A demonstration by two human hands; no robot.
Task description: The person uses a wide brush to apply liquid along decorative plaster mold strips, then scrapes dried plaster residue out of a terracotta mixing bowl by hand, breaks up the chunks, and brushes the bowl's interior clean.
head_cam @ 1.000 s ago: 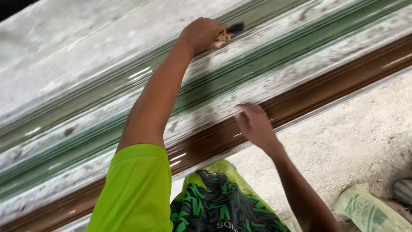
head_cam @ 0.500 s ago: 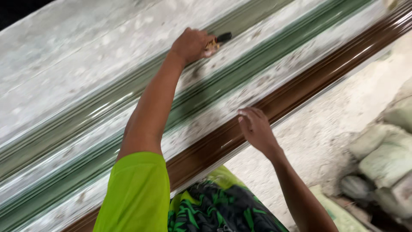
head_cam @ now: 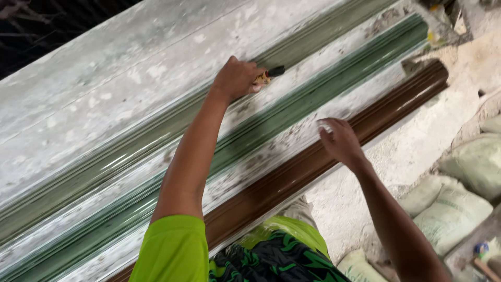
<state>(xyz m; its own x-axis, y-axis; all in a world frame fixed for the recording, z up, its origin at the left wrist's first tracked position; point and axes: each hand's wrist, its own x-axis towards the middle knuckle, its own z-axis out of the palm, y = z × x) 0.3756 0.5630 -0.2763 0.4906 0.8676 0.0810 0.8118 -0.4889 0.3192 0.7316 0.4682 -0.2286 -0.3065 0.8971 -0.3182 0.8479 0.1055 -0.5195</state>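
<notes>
A: What had moved?
B: The left hand (head_cam: 236, 78), closed on the brush (head_cam: 269, 74), had slid along the green groove (head_cam: 156, 130).
A: And the right hand (head_cam: 339, 140)?
B: Fingers loosely spread, it braced on the mould (head_cam: 94, 94) beside the brown strip (head_cam: 396, 107).

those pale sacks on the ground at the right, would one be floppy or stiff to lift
The sacks look bulging and rounded, so probably heavy and slumping, not stiff. Their woven-looking skin seems dusty, so likely a fair hold. They lie flat on the ground, unlikely to roll.
</notes>
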